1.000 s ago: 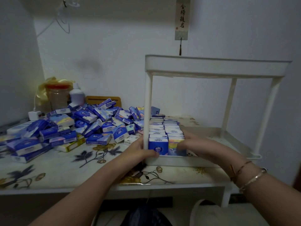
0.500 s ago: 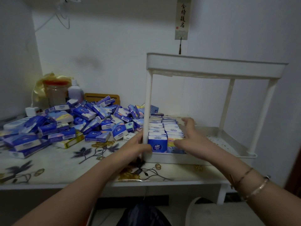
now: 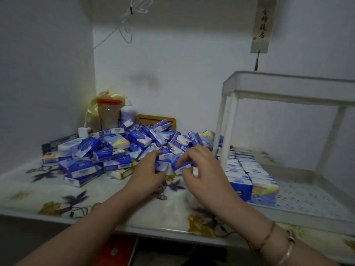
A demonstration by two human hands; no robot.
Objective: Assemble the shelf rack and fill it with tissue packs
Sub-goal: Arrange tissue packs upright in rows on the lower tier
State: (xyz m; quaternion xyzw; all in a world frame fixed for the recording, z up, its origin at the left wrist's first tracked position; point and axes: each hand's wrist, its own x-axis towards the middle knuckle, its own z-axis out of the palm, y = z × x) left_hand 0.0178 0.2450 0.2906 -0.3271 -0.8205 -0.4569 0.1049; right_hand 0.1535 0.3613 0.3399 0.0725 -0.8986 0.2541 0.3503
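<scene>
Rack post (image 3: 226, 131) stands between loose packs (image 3: 115, 150) and bare tray floor (image 3: 307, 196)

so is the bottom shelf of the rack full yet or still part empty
Part empty. On the bottom shelf, rows of tissue packs fill only the left side; the perforated floor on the right lies bare.

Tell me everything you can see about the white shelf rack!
The white plastic shelf rack stands upright on the flowery tabletop, at the right. It has two rimmed trays joined by thin white posts. The bottom tray has a holey floor and holds neat rows of blue tissue packs along its left side. What the top tray holds cannot be seen. Neither hand touches it.
</scene>
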